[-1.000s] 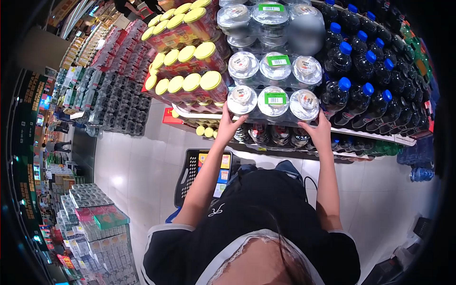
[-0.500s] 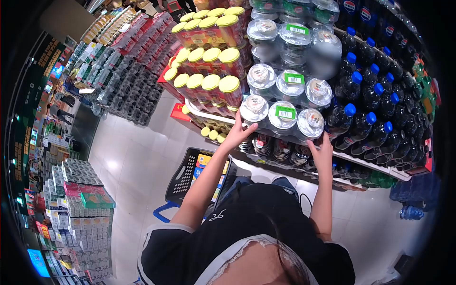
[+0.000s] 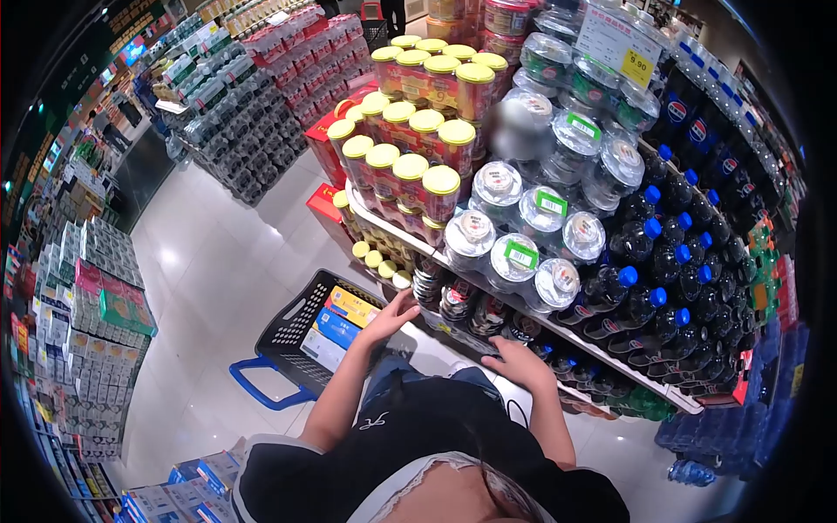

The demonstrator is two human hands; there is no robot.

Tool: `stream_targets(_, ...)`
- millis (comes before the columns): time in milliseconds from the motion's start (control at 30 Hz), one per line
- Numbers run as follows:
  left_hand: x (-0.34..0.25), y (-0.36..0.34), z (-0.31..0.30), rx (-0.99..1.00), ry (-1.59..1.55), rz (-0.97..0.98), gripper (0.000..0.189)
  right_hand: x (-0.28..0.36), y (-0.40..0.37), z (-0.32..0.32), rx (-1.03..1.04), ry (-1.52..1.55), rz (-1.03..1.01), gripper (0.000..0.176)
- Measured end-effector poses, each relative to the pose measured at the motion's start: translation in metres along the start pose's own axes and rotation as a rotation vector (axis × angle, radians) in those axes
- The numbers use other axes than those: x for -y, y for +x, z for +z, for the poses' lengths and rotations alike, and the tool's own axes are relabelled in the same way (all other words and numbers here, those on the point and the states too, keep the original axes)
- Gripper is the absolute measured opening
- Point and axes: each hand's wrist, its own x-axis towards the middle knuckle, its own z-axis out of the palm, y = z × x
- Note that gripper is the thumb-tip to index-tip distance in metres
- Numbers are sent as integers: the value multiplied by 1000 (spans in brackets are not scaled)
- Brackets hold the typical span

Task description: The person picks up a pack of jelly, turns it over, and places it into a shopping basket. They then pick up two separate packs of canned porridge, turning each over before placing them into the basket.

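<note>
Both of my hands are off the shelf goods, holding nothing. My left hand (image 3: pixel 390 321), its fingers stretched out, is just in front of the lower shelf near dark cans or jars (image 3: pixel 455 301). Lower and to the right, my right hand (image 3: pixel 520 362) is extended with its fingers loose. Above them, on the shelf edge, sits a front row of clear tubs with silver lids (image 3: pixel 555 283). A green barcode band (image 3: pixel 520 254) crosses the middle tub. More such tubs rise in tiers behind.
Yellow-lidded jars (image 3: pixel 410 166) stand left of the tubs. Cola bottles with blue caps (image 3: pixel 628 277) fill the right side. A black basket (image 3: pixel 277 336) with a blue handle, holding yellow and blue packages, stands at my left. Stacked packs (image 3: pixel 248 139) line the aisle.
My hands have let go of the front tub pack and drawn back down toward my body. The view has shifted, and the basket now shows more fully.
</note>
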Motion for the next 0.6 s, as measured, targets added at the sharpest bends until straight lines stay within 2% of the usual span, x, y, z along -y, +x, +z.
stream_targets(33, 6, -6, -6, -10, -14, 2, 67, 15, 7, 1, 30, -52, -10, 50)
stream_targets(100, 21, -15, -22, -38, 102, -119, 64, 40, 23, 2, 66, -116, -20, 51)
stream_targets(167, 45, -21, -40, -36, 132, -153, 63, 62, 38, 6, 96, -23, -149, 51)
stream_targets(200, 54, -24, -49, -29, 174, -192, 63, 74, 45, 5, 104, -27, -148, 51)
stream_targets(300, 66, -29, -82, -13, 127, -101, 61, 106, 69, -2, 40, 76, -266, 51)
stream_targets(400, 41, -39, -113, -57, 42, -80, 51, 133, 93, -21, -190, 32, -299, 48)
stream_targets(533, 8, -33, -152, -74, 9, 53, 47, 150, 126, -47, -707, -220, -272, 50)
stream_targets(600, -5, -20, -165, -91, 44, 114, 45, 155, 139, -60, -872, -245, -216, 57)
